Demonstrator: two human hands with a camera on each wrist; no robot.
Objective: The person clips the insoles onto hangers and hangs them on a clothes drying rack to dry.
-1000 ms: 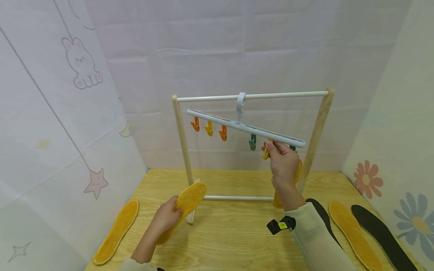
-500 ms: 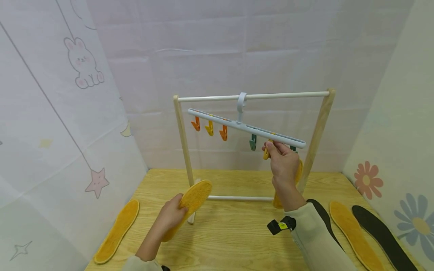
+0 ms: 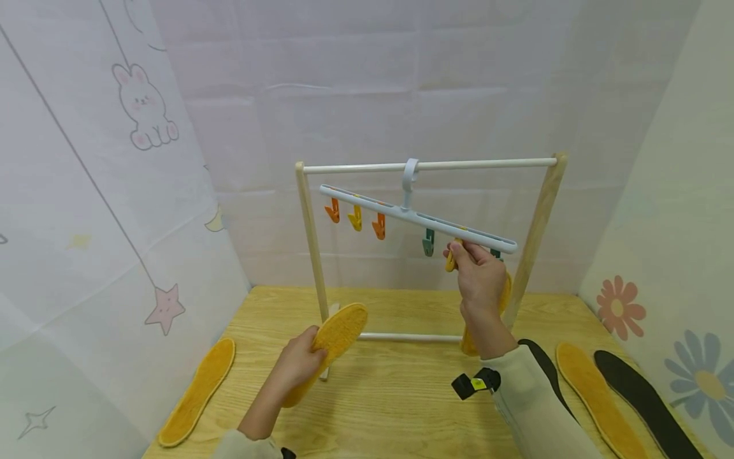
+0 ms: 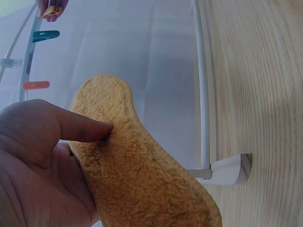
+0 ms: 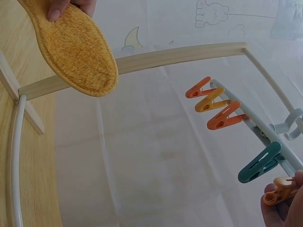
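My left hand (image 3: 299, 362) grips a yellow fleecy insole (image 3: 343, 328), thumb across its fuzzy face in the left wrist view. The insole is tilted, its upper end toward the rack. My right hand (image 3: 483, 277) pinches a yellow clothespin (image 3: 451, 260) under the pale blue clip hanger (image 3: 427, 220), which slopes down to the right. A green clothespin (image 5: 260, 163) hangs beside that hand, with orange and yellow clothespins (image 3: 355, 220) farther left. Behind my right wrist hangs another yellow insole (image 3: 470, 341), partly hidden, below a green clothespin (image 3: 496, 254) at the hanger's right end.
The hanger hooks over the white top bar (image 3: 487, 164) of a wood-sided rack (image 3: 539, 223). On the wooden table (image 3: 401, 395) lie a yellow insole (image 3: 197, 392) at left, and a yellow insole (image 3: 599, 398) between two black insoles (image 3: 642, 395) at right.
My left hand has carried its insole to the right and slightly up, closer to the rack. The right hand stays at the yellow clothespin.
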